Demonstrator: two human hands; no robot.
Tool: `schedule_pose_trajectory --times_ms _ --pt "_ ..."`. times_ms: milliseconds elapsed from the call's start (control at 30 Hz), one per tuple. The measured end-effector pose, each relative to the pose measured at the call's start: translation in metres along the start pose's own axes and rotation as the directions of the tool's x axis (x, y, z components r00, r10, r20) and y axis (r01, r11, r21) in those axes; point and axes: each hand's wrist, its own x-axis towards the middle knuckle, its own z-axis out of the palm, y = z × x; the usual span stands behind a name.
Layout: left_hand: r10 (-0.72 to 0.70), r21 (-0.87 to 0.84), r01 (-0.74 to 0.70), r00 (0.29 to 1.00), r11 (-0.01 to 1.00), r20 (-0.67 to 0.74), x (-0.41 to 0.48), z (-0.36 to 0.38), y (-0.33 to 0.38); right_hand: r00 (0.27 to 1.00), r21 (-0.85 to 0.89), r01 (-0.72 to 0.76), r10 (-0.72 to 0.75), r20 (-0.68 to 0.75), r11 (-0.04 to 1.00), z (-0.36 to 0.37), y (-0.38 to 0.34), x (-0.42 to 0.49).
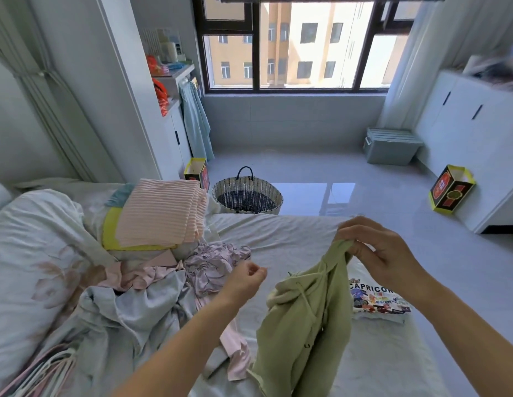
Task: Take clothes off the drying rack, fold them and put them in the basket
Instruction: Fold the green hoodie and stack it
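Now the person stands at the white-sheeted bed [292, 233] and holds up a light green hooded sweatshirt with a drawstring [306, 325]. The right hand [384, 253] pinches it at the top edge, with fingers and thumb closed on the cloth. The rest hangs down, and its lower part lies crumpled on the sheet. The left hand [249, 277] is in the air near the sweatshirt, fingers curled in, and I see nothing between them.

I think the step in hand is to open the sweatshirt out before folding. To do it well, the left hand should take the other shoulder at the same height as the right one, so that the garment hangs flat and the hood and cord fall free. It is then better to lay it on the bare part of the sheet, between the heap of unfolded pale clothes [152, 299] and the folded white T-shirt with a colourful print [375, 299], not on top of them.

The round woven basket with a dark handle [273, 193] stands on the floor beyond the bed, well apart from both hands. I cannot see well what is inside it.
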Motion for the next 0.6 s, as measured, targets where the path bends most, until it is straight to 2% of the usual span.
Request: schedule_pose_trajectory --times_ms 67,133,167,233,300,400,500,600 --pt "-0.190 0.181 0.170 0.976 0.969 0.104 -0.004 0.006 -0.007 1.000 0.008 0.002 -0.002 0.002 1.000 0.000 0.000 0.002" --pt "-0.320 0.237 0.268 0.922 0.934 0.217 -0.009 0.018 -0.017 1.000 0.024 -0.002 0.002 -0.005 1.000 -0.001 0.001 0.003" --pt "-0.312 0.206 0.264 0.916 0.942 0.252 -0.012 0.024 -0.021 1.000 0.025 -0.004 0.005 -0.009 1.000 -0.002 0.001 0.004" --pt "-0.178 0.068 0.166 0.946 0.984 0.272 -0.014 0.032 -0.024 1.000 0.022 -0.012 0.013 -0.013 1.000 -0.003 0.004 0.004" --pt "-0.072 -0.046 0.083 0.976 0.996 0.206 -0.014 0.035 -0.024 0.999 0.028 -0.034 0.035 -0.013 0.999 -0.006 0.009 0.002" --pt "0.056 -0.094 -0.057 0.998 0.994 -0.008 -0.012 0.034 -0.021 0.996 0.026 -0.080 0.081 -0.023 0.996 -0.010 0.016 -0.003" --pt "0.155 -0.165 -0.184 0.972 0.969 -0.176 -0.014 0.029 -0.008 0.989 0.028 -0.134 0.136 -0.052 0.991 -0.013 0.021 -0.010" --pt "0.206 -0.166 -0.252 0.946 0.953 -0.251 -0.011 0.019 0.018 0.981 0.024 -0.184 0.185 -0.060 0.983 -0.012 0.030 -0.019"
